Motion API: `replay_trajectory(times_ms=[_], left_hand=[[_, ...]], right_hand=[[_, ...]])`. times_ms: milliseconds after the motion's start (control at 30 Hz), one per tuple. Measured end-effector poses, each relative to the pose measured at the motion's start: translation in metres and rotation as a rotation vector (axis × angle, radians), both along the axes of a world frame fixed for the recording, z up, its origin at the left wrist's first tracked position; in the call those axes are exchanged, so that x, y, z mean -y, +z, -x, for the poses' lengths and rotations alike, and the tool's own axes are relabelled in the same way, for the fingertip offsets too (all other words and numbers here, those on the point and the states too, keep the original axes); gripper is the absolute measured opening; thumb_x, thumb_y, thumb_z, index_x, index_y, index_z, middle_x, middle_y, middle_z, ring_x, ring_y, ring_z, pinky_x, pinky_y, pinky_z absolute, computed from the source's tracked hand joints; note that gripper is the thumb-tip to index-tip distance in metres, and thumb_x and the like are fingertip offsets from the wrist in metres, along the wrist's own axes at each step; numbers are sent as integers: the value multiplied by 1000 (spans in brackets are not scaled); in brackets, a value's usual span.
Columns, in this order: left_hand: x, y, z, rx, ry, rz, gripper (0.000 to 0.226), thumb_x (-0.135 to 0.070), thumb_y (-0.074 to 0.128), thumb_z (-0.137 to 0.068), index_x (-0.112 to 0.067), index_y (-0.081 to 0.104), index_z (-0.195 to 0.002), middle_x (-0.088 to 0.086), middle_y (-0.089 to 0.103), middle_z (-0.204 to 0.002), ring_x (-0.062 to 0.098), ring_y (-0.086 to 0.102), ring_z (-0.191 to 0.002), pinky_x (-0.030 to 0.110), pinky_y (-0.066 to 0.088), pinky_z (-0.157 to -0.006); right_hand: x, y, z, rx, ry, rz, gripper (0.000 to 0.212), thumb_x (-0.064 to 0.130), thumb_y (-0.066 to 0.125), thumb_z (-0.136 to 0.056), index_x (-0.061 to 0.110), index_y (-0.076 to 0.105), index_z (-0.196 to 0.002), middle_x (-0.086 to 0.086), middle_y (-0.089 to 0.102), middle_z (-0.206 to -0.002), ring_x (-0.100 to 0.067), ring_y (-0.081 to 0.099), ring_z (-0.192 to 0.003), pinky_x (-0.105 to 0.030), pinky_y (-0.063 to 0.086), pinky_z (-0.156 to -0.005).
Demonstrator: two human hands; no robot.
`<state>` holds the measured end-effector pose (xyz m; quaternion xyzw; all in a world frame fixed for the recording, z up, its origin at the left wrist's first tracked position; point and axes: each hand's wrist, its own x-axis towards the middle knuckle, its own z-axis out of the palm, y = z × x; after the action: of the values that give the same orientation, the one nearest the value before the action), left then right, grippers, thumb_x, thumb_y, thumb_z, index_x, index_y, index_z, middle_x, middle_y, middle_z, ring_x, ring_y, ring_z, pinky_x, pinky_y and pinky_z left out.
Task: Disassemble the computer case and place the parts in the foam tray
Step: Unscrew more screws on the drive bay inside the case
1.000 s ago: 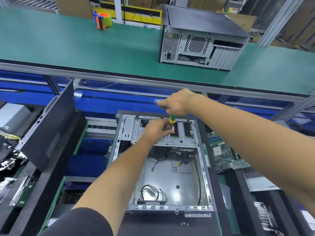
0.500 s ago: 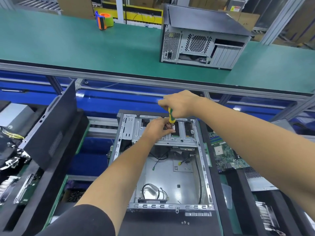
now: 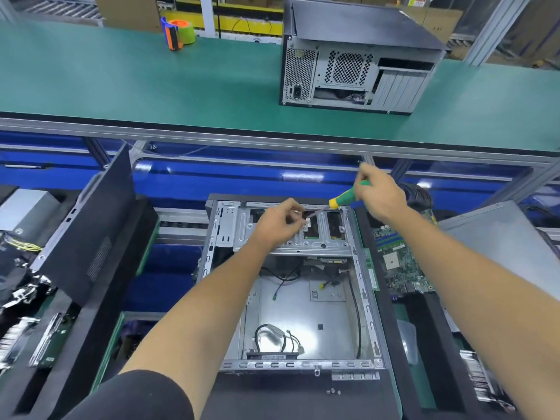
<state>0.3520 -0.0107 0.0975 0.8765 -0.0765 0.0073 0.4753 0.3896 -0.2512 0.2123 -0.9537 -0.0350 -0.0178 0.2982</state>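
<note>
both forearms reach forward over the open computer case, which lies flat between black foam trays. the right hand is curled round the green handle of a screwdriver, its yellow collar and thin shaft slanting down and left toward the drive cage at the case's far end. the left hand hovers over that cage with fingers bent and thumb and forefinger pinched together near the shaft's tip; whether they hold a screw is too small to tell. the case is bare grey sheet metal with punched slots along its rails, loose black cables on its shiny floor. a green motherboard lies in the foam tray on the right, partly cut by the right forearm. a black side panel leans tilted at the left. on the green bench beyond stands a second, closed computer and a tape dispenser. the left tray's contents are blurred.
</note>
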Motion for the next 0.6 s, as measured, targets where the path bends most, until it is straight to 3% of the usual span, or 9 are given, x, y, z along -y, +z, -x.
replay_trajectory(times_ms=[100,200,333,400,500,600], left_hand=[[-2,0,-3,-4,-5,19,12,-24,69,-97,-23,61,-107,-10,72,-88,11,69,-83,40,59,-80],[-3,-1,-5,14,-14,-22,6,-22,67,-99,-20,63,-103,-9,69,-93,10,66,-89,39,57,-86],[-3,-1,-7,77,-70,-123,5,-22,67,-98,-18,66,-101,-6,64,-95,15,60,-91,39,52,-86],[-3,-1,-8,104,-94,-185,6,-26,68,-97,-20,67,-99,-7,61,-95,14,56,-93,37,49,-87],[-5,-2,-8,131,-140,-264,7,-29,70,-96,-22,68,-99,-6,59,-97,13,52,-95,35,46,-89],[-8,3,-14,142,-277,-400,8,-31,67,-97,-25,67,-102,-11,54,-102,9,48,-100,33,44,-92]], right_hand=[[11,-42,17,-47,-198,-316,5,18,52,-71,23,50,-72,-1,54,-69,-26,48,-63,-38,36,-63],[6,-76,35,-56,-359,-543,21,9,50,-74,27,48,-64,-8,55,-72,-25,49,-66,-43,37,-63],[-9,-99,53,-29,-460,-736,33,5,51,-78,33,47,-61,-2,54,-69,-25,52,-64,-43,40,-61],[-14,-104,58,-6,-476,-755,30,7,52,-78,33,45,-65,1,54,-73,-25,55,-68,-42,41,-61],[-16,-108,60,6,-495,-653,17,15,52,-78,30,45,-73,2,58,-78,-28,59,-69,-50,47,-60],[-15,-111,62,35,-474,-595,12,15,53,-77,26,47,-78,5,59,-74,-23,56,-64,-51,51,-61]])
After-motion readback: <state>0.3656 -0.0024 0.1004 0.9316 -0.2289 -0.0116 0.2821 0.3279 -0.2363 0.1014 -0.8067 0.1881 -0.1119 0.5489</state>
